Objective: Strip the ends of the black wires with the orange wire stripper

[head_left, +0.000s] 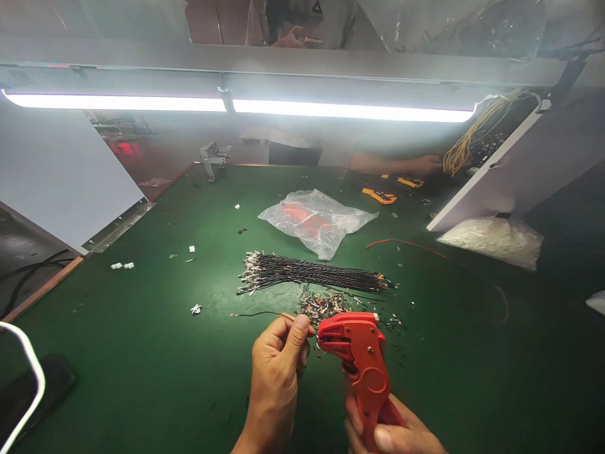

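Note:
Between the thumb and fingers of my left hand (278,372) is a thin black wire (258,313), its terminal end sticking out to the left and its other end at the jaws of a red wire stripper (366,353). My right hand (394,429) is wrapped round the stripper's handles at the bottom of the view. Behind the tool lies a heap of small wire scraps (324,304). Farther back rests a bundle of black wires (312,272), with metal terminals at its left end and bare copper at its right.
A clear plastic bag (321,221) with red contents lies behind the bundle. Yellow tools (379,196) are at the back right, near another person's arm (397,165). A red wire (406,243) and a filled bag (496,241) lie right. White connectors (123,266) sit left.

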A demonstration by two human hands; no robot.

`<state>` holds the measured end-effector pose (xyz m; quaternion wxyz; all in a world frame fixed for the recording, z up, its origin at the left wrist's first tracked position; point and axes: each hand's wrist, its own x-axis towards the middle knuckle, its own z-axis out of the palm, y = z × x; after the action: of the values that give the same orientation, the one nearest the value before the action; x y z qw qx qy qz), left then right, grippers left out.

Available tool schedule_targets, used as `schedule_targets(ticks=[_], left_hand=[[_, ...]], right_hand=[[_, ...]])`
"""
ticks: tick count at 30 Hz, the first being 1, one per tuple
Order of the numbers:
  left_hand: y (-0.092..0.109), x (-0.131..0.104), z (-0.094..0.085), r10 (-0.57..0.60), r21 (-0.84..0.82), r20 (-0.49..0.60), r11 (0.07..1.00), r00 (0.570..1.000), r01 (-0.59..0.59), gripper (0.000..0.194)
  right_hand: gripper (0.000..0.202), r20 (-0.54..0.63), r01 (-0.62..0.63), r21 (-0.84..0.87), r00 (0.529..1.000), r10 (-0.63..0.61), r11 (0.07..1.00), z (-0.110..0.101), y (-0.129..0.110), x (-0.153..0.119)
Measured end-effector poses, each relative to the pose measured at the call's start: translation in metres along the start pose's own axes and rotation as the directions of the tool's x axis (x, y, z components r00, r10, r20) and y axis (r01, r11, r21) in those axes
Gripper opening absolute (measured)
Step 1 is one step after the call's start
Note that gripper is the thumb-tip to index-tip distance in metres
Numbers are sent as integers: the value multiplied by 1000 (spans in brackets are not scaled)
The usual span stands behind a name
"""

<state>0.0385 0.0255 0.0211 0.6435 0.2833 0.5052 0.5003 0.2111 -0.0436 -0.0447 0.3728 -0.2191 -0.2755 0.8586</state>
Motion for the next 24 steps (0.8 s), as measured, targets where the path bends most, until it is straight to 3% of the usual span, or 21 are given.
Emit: schedule_targets(ticks=[4,10,15,20,24], left_hand=[[1,0,3,-18,7,-12,1000,1000,18,61],[1,-3,3,-87,5,-32,996,996,87,59],[1,-1,3,-181,-27,-23,983,983,181,55],[-1,-2,-1,-191,-7,11,982,982,191,50],[-1,-3,-2,-127,35,-21,991,992,128,52]], right_hand=[[39,13,59,31,998,-59,998,1,4,1],[37,44,16,35,999,-17,999,6,-3,1],[34,123,98,56,987,-104,994,-2,6,5],[34,149,111,31,982,-114,993,-8,11,6],[35,50,67,-66,997,-63,996,0,0,-3]])
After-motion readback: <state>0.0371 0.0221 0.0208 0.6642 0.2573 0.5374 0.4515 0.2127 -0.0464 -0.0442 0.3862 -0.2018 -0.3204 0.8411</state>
